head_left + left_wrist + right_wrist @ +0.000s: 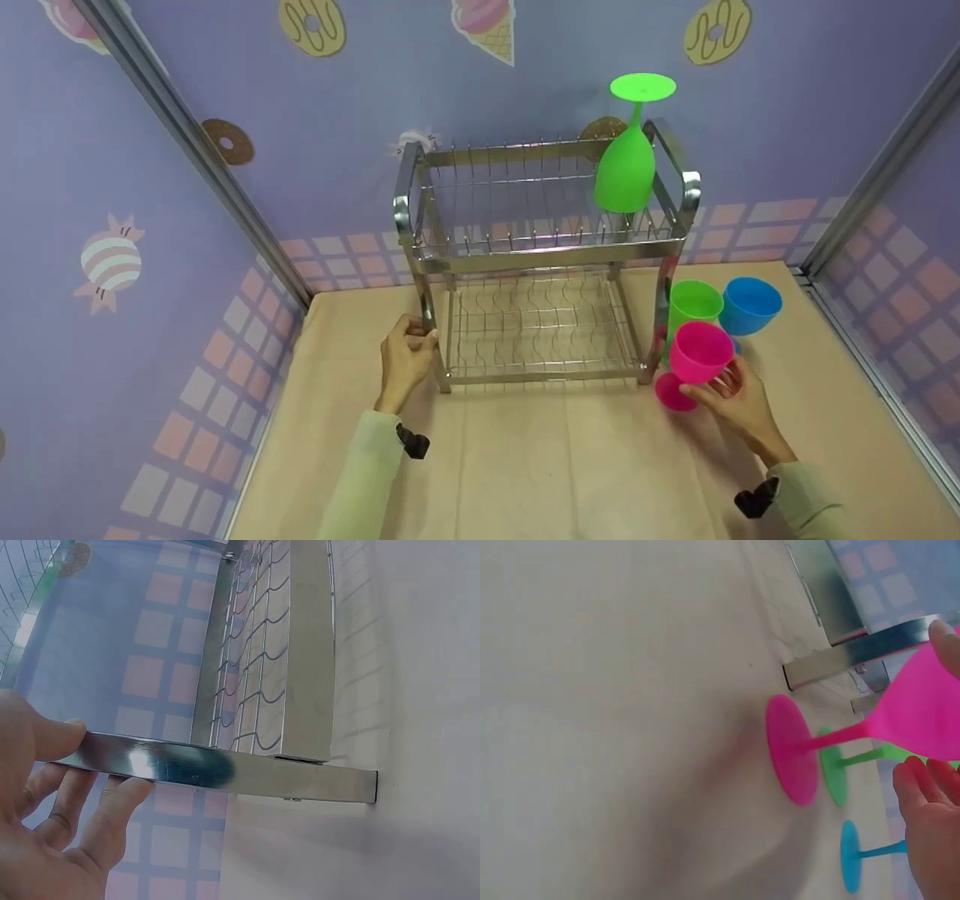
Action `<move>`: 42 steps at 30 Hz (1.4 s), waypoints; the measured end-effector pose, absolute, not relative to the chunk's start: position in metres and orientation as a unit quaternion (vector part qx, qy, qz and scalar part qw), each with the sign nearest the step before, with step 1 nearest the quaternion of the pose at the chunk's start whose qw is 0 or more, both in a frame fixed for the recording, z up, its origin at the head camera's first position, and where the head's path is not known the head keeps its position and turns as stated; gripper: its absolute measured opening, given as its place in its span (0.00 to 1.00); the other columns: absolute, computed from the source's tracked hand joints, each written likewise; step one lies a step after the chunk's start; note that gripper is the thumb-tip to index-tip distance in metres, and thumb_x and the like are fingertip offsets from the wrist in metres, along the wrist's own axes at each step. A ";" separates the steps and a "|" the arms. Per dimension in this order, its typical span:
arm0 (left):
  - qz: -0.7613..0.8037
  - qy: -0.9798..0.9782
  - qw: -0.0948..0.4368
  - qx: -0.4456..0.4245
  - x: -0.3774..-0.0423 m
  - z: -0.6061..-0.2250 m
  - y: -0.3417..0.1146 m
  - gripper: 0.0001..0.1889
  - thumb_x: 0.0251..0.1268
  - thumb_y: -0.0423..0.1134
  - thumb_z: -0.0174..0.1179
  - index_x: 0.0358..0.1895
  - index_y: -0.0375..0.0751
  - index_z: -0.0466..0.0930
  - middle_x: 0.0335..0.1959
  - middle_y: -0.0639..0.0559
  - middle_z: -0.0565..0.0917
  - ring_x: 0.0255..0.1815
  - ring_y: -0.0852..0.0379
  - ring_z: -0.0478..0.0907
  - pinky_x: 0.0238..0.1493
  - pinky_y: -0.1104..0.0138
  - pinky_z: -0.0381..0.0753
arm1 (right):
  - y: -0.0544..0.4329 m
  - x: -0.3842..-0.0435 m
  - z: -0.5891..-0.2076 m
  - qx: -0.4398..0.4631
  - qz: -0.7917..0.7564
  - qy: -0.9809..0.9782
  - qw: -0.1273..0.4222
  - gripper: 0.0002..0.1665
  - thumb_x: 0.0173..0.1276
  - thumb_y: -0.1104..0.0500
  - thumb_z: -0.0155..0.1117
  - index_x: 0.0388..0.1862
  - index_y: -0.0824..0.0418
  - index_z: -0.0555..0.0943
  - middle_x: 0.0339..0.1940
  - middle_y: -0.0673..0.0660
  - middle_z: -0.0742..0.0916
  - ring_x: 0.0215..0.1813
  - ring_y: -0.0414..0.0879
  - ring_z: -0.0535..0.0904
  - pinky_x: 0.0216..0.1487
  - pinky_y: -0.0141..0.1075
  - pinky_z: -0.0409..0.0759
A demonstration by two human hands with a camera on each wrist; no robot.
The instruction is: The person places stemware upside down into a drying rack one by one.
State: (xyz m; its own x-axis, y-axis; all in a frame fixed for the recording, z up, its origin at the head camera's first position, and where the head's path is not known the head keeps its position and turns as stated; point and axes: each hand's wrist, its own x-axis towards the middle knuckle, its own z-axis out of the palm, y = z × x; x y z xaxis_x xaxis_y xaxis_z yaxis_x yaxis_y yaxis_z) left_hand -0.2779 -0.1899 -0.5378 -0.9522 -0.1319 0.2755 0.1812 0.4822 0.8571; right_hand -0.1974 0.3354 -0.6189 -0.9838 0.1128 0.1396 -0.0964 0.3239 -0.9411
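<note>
My left hand (pixel 405 358) pinches the front left leg of a two-tier metal dish rack (pixel 547 261). In the left wrist view, the thumb lies on one side of that leg (pixel 187 763) and the fingers on the other. To the right of the rack, my right hand (pixel 739 401) holds a pink goblet (pixel 701 356) by its bowl, which is upright. The right wrist view shows the goblet's stem and round foot (pixel 791 750); whether the foot touches the table cannot be told. A bright green goblet (pixel 626 169) stands upside down on the rack's top tier, at the right.
Behind the pink goblet stand another green goblet (pixel 694 296) and a blue goblet (pixel 750 307), both upright. A pale cloth (pixel 517 465) covers the table. Printed purple panels (pixel 525 90) rise at the back and both sides, with metal posts (pixel 202 165) at the corners.
</note>
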 end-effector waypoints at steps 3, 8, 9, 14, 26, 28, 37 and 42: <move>-0.511 -0.846 0.155 -0.015 -0.276 -0.539 -0.189 0.08 0.70 0.28 0.67 0.49 0.35 0.82 0.45 0.40 0.87 0.47 0.42 0.88 0.53 0.51 0.91 | 0.329 -0.199 -0.625 -0.028 0.590 -0.803 0.081 0.55 0.70 0.57 0.79 0.86 0.59 0.56 0.79 0.66 0.72 0.69 0.35 0.73 0.62 0.19 0.78; -0.509 -0.846 0.157 -0.016 -0.277 -0.539 -0.188 0.08 0.70 0.28 0.68 0.48 0.35 0.82 0.45 0.40 0.87 0.48 0.42 0.88 0.54 0.50 0.91 | 0.323 -0.200 -0.631 -0.058 0.597 -0.796 0.076 0.55 0.70 0.54 0.78 0.87 0.58 0.55 0.79 0.62 0.72 0.74 0.49 0.72 0.60 0.16 0.78; -0.508 -0.847 0.155 -0.016 -0.277 -0.539 -0.187 0.08 0.70 0.28 0.68 0.48 0.35 0.82 0.45 0.40 0.87 0.48 0.42 0.88 0.54 0.50 0.91 | 0.323 -0.200 -0.632 -0.062 0.598 -0.795 0.077 0.55 0.70 0.54 0.78 0.87 0.58 0.55 0.79 0.62 0.71 0.74 0.50 0.71 0.59 0.16 0.77; -0.502 -0.851 0.152 -0.013 -0.279 -0.539 -0.186 0.08 0.71 0.29 0.68 0.49 0.36 0.82 0.45 0.40 0.87 0.49 0.43 0.88 0.55 0.51 0.91 | 0.324 -0.201 -0.632 -0.079 0.603 -0.790 0.076 0.55 0.71 0.53 0.78 0.87 0.56 0.55 0.80 0.60 0.71 0.75 0.50 0.71 0.59 0.14 0.77; -0.517 -0.842 0.154 -0.017 -0.278 -0.536 -0.187 0.09 0.70 0.29 0.69 0.50 0.33 0.83 0.45 0.38 0.87 0.47 0.42 0.88 0.52 0.52 0.91 | 0.325 -0.197 -0.614 -0.018 0.607 -0.784 0.128 0.48 0.69 0.64 0.78 0.82 0.65 0.64 0.64 0.36 0.78 0.62 0.24 0.77 0.58 0.17 0.80; -0.520 -0.840 0.155 -0.013 -0.277 -0.535 -0.188 0.10 0.70 0.29 0.69 0.50 0.32 0.84 0.45 0.38 0.88 0.47 0.41 0.88 0.53 0.53 0.92 | 0.325 -0.195 -0.606 0.002 0.614 -0.776 0.141 0.47 0.67 0.69 0.77 0.81 0.67 0.64 0.63 0.36 0.79 0.61 0.25 0.79 0.58 0.18 0.81; -0.524 -0.837 0.159 -0.004 -0.265 -0.521 -0.192 0.15 0.70 0.30 0.69 0.58 0.34 0.85 0.55 0.36 0.88 0.48 0.38 0.91 0.48 0.53 0.94 | 0.324 -0.187 -0.571 0.091 0.671 -0.715 0.174 0.51 0.55 0.87 0.72 0.78 0.74 0.66 0.63 0.53 0.83 0.62 0.37 0.84 0.61 0.26 0.84; -0.531 -0.832 0.159 -0.016 -0.257 -0.509 -0.192 0.17 0.70 0.33 0.70 0.59 0.35 0.85 0.60 0.37 0.87 0.51 0.36 0.90 0.51 0.50 0.93 | 0.319 -0.182 -0.544 0.117 0.629 -0.747 0.180 0.51 0.52 0.87 0.74 0.76 0.74 0.69 0.63 0.54 0.84 0.61 0.39 0.84 0.61 0.25 0.84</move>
